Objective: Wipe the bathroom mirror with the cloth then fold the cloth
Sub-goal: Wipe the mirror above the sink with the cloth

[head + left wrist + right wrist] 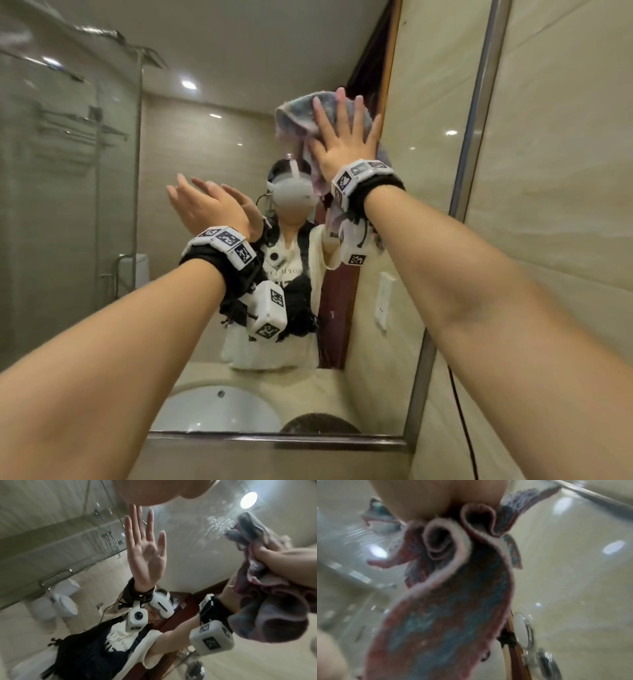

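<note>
— What is the cloth (297, 116) like, and where is it?

— Soft, thick terry, mottled in pink, maroon and blue-grey with a pale edge. It is bunched into loose rolls and folds, high up on the mirror (212, 164), near the glass's right edge. A tail of it hangs down below the wrist; in the right wrist view that hanging part (447, 615) fills most of the picture, blurred.

— And the fingers?

— The right hand (342, 137) lies flat over the cloth, fingers straight and spread, pressing it against the glass. The cloth sticks out above and to the left of the fingertips. The left hand (209, 205) is raised lower and further left, holding nothing, fingers straight and close together; whether it touches the glass I cannot tell.

— The mirror itself?

— Smooth glass in a thin brushed-metal frame (476, 144), set in glossy beige tile. The left wrist view shows streaks of water droplets (219, 523) beside the cloth.

— Any writing?

— Black-and-white square code tags on the white wrist bands (359, 174). The reflected shirt carries mirrored lettering, too small to read.
</note>
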`<state>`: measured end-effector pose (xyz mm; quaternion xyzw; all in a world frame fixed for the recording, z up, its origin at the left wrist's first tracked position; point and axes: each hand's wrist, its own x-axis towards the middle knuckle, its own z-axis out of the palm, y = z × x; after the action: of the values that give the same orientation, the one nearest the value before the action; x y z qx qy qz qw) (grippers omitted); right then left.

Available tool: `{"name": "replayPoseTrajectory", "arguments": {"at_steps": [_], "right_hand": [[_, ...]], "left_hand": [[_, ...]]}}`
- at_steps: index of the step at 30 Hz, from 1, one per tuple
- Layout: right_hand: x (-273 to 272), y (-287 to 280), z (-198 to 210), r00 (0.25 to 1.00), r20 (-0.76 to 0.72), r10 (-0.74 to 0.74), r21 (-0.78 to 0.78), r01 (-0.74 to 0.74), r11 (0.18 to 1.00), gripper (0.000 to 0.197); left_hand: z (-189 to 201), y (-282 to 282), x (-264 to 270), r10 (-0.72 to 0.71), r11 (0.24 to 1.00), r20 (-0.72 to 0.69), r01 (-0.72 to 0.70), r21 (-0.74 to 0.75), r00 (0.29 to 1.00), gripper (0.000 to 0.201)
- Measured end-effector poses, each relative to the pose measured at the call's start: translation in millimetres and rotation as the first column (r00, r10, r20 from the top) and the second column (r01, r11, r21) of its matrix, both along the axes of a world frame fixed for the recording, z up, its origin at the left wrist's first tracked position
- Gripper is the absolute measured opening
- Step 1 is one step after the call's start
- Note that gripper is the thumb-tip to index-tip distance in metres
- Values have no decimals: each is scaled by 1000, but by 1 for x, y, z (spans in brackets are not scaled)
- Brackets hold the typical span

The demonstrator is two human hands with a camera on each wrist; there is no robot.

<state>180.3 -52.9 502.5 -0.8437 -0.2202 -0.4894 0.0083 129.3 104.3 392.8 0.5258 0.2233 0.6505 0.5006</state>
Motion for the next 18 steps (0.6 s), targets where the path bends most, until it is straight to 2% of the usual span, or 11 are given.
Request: {"name": "replayPoseTrajectory", "arguments": {"at_steps": [2,4,6,9,10,11,12,13,14,16,18], "right_hand": [[10,-19,12,998,-52,-31,324,46,945,67],[17,-42,20,992,-113,-62,592,117,797,68],[23,-54,25,987,-124,-103,710,161,686,68],[19,-49,29,987,-145,-75,792,161,589,71],[10,-46,30,987,-153,-43,798,149,584,74],[3,-40,31,989,-145,-28,742,127,658,75],[-3,-33,31,992,-126,-23,596,94,797,73],[-8,-23,29,996,-90,-16,373,48,927,70],[-10,-12,25,999,-51,-5,123,11,992,67],[-6,4,12,999,3,53,-232,-50,971,63],[2,8,1,998,38,56,-365,-38,930,61]], "left_hand": [[12,-1,2,-4,1000,11,4,-12,1000,48],[19,-2,4,-27,1000,16,27,-12,1000,48],[23,-2,5,-36,999,27,36,0,999,48],[26,-2,8,-37,999,34,37,10,999,47],[28,-3,9,-41,999,31,41,5,999,47],[29,-5,10,-42,999,32,42,5,999,47],[31,-8,11,-37,999,36,37,13,999,47],[32,-10,12,-26,999,45,24,32,999,47],[34,-12,13,-10,998,54,7,55,999,47],[34,-16,14,12,997,65,-17,76,998,48],[31,-19,16,-1,998,51,-2,65,999,48]]}}
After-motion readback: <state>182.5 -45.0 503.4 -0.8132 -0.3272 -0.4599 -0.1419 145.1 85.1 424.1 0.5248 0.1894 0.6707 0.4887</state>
